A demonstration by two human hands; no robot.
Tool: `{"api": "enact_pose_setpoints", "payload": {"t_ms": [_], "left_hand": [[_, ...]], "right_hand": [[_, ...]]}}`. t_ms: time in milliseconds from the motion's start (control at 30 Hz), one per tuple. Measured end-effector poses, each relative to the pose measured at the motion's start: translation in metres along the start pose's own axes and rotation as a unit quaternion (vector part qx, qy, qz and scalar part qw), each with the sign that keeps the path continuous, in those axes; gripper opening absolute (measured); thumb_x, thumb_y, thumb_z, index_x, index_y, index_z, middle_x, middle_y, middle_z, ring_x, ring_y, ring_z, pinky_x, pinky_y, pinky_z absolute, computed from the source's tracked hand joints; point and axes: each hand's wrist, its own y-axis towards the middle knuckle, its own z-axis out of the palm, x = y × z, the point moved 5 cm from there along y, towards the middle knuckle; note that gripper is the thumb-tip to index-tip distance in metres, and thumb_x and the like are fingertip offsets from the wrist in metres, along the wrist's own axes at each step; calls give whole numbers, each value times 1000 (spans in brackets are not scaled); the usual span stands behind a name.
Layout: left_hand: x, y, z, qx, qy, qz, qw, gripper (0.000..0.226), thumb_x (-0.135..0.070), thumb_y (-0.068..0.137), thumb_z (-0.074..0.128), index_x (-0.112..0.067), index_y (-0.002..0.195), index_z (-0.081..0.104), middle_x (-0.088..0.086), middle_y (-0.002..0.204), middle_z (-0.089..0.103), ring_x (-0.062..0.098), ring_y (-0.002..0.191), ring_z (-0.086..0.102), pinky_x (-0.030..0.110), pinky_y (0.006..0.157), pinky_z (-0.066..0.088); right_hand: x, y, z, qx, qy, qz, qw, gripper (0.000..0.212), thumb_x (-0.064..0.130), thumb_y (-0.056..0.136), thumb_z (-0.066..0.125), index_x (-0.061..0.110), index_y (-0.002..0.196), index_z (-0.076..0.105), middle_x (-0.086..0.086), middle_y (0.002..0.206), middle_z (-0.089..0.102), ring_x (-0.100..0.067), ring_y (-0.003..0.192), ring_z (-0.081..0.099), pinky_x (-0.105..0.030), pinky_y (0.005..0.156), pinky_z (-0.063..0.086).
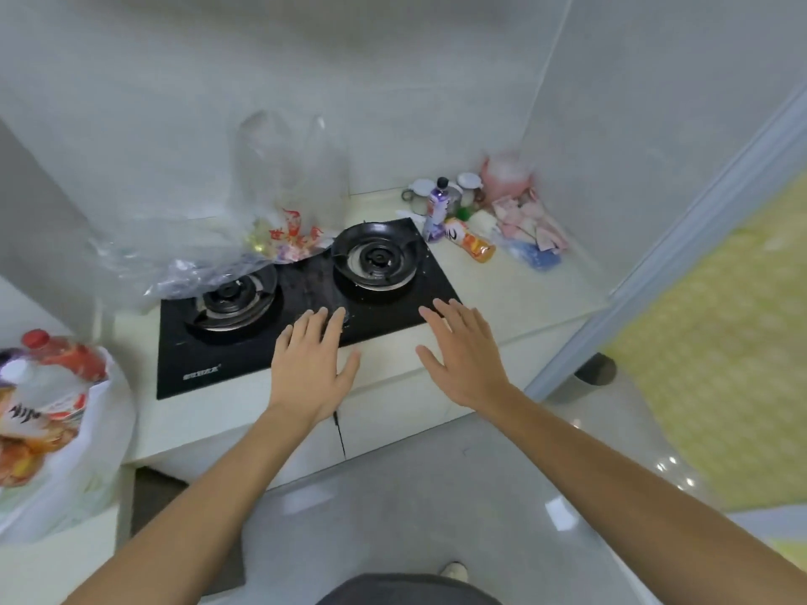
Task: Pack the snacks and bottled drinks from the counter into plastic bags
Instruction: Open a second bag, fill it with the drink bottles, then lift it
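Note:
My left hand (312, 364) and my right hand (465, 351) are both flat with straight fingers over the counter's front edge, holding nothing. A clear plastic bag (279, 203) stands behind the left burner with colourful snack packs (292, 240) inside. At the back right a purple bottle (438, 209) stands upright and an orange bottle (474, 244) lies on its side. A white plastic bag (94, 434) at the far left holds a red-capped bottle (56, 355) and a white-capped bottle (37, 399).
A black two-burner gas stove (305, 299) fills the middle of the counter. Pink and blue bags (530, 231) and white mugs (421, 192) crowd the back right corner. Tiled walls close the back and right. A yellow-green floor area (720, 342) lies at right.

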Motion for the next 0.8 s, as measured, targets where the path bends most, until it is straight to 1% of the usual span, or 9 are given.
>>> {"api": "enact_pose_setpoints", "payload": {"t_ms": [100, 200, 300, 367, 433, 567, 667, 800], "left_hand": [[-65, 29, 28, 19, 1, 11, 1000, 73, -59, 98, 29, -17, 156, 39, 10, 155, 48, 32, 145, 40, 48, 116, 34], [-114, 53, 46, 40, -4, 17, 999, 75, -60, 97, 25, -17, 157, 37, 10, 156, 45, 31, 145, 39, 48, 116, 34], [-144, 76, 58, 44, 6, 25, 999, 71, -58, 100, 31, -17, 157, 36, 10, 156, 45, 30, 145, 39, 48, 116, 36], [-156, 97, 65, 46, 10, 30, 998, 68, -54, 101, 41, -17, 157, 35, 10, 156, 45, 30, 144, 40, 48, 115, 36], [-165, 125, 69, 40, 7, 35, 999, 68, -52, 100, 46, -16, 157, 36, 11, 153, 47, 30, 141, 42, 49, 113, 38], [-175, 187, 79, 32, -7, 24, 999, 67, -51, 101, 46, -17, 158, 32, 9, 154, 44, 30, 144, 38, 49, 115, 35], [-175, 232, 95, 24, -16, 14, 999, 68, -52, 100, 45, -17, 158, 32, 9, 152, 46, 31, 142, 40, 50, 114, 38], [-180, 308, 127, 51, -43, -14, 998, 70, -50, 99, 50, -17, 157, 29, 11, 150, 46, 33, 140, 41, 53, 112, 38]], "right_hand": [[-66, -12, -1, 14, 12, 24, 1000, 60, 49, 104, 44, 23, 159, 37, -8, 165, 36, -31, 155, 28, -52, 127, 22], [-121, -12, -4, 25, 29, 46, 998, 61, 48, 104, 46, 22, 159, 37, -8, 166, 35, -32, 154, 28, -53, 126, 23], [-162, -1, -7, 29, 46, 57, 997, 61, 48, 105, 45, 24, 160, 33, -7, 168, 30, -31, 157, 23, -52, 127, 20], [-184, 12, -8, 27, 50, 58, 997, 61, 48, 105, 45, 24, 160, 33, -6, 168, 30, -30, 157, 22, -51, 127, 21], [-204, 30, -4, 29, 56, 62, 996, 61, 48, 105, 46, 25, 160, 32, -6, 169, 29, -30, 157, 22, -51, 127, 21], [-234, 73, 6, 41, 56, 58, 996, 63, 47, 105, 48, 24, 161, 31, -7, 169, 28, -30, 157, 21, -49, 128, 20], [-252, 108, 17, 52, 48, 46, 996, 64, 46, 104, 49, 25, 162, 29, -7, 169, 27, -30, 157, 20, -48, 128, 19], [-285, 159, 39, 77, 37, 46, 995, 64, 43, 103, 53, 22, 160, 33, -6, 167, 30, -32, 156, 22, -48, 127, 20]]}}
